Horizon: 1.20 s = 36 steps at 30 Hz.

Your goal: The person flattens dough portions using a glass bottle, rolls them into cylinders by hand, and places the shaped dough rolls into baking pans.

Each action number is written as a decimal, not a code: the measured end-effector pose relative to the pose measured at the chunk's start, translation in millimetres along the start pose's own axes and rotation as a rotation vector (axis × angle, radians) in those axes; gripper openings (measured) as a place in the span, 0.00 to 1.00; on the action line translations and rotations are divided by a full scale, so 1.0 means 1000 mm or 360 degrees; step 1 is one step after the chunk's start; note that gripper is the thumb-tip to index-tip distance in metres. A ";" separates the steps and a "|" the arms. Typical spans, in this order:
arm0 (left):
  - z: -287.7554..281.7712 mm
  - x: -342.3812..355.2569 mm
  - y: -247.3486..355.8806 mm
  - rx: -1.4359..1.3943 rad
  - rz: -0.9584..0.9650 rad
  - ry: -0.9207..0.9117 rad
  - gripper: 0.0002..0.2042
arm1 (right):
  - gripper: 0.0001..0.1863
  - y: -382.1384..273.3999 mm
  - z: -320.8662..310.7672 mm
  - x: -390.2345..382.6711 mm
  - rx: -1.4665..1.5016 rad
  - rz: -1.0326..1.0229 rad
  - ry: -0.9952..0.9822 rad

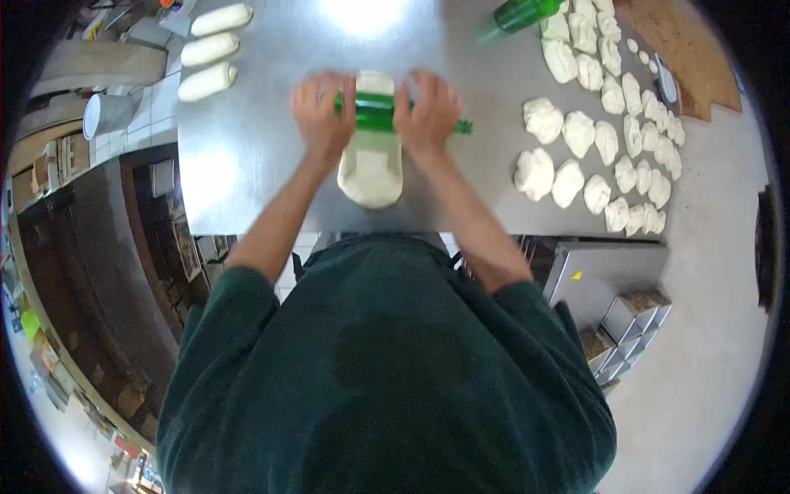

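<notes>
A flattened oval of white dough (372,165) lies on the steel table (247,140) in front of me. Across its far part rests a green glass bottle (377,111), lying on its side like a rolling pin. My left hand (323,115) presses on the bottle's left end and my right hand (428,115) presses on its right part, with the bottle's neck sticking out past the right hand.
Several rough dough lumps (576,132) cover the table's right side. Three rolled dough logs (211,49) lie at the far left. A second green bottle (522,14) lies at the far edge. A wooden board (683,41) is at the far right, and metal trays (629,317) stand below the table.
</notes>
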<state>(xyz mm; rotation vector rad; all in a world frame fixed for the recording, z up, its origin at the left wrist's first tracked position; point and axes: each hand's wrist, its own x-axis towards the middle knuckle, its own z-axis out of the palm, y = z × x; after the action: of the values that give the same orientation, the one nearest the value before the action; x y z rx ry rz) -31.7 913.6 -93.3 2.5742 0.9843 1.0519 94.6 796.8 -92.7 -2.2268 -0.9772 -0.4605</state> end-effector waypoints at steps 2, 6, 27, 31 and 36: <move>-0.021 -0.017 0.013 -0.0151 0.0296 -0.0133 0.09 | 0.11 -0.010 -0.006 -0.028 0.0053 -0.0053 -0.0157; 0.007 0.016 0.005 -0.0042 0.0050 -0.0390 0.08 | 0.09 -0.009 0.024 0.020 -0.0268 0.0042 -0.0459; 0.081 0.163 -0.031 0.0074 -0.0577 -0.1426 0.26 | 0.39 0.026 0.087 0.181 -0.0190 0.0752 -0.2372; 0.011 0.071 -0.018 -0.0314 -0.0133 -0.0617 0.21 | 0.38 -0.001 -0.005 0.095 -0.0240 0.0379 -0.1294; -0.064 -0.107 -0.019 -0.1011 -0.0008 -0.0438 0.11 | 0.34 -0.001 -0.062 -0.102 -0.0069 -0.0373 -0.0532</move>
<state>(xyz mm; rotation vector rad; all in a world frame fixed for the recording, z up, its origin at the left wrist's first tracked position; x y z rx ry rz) -140.9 854.4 -113.5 2.1051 0.4822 0.8067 23.4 701.7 -103.2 -2.2829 -1.4240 -0.2134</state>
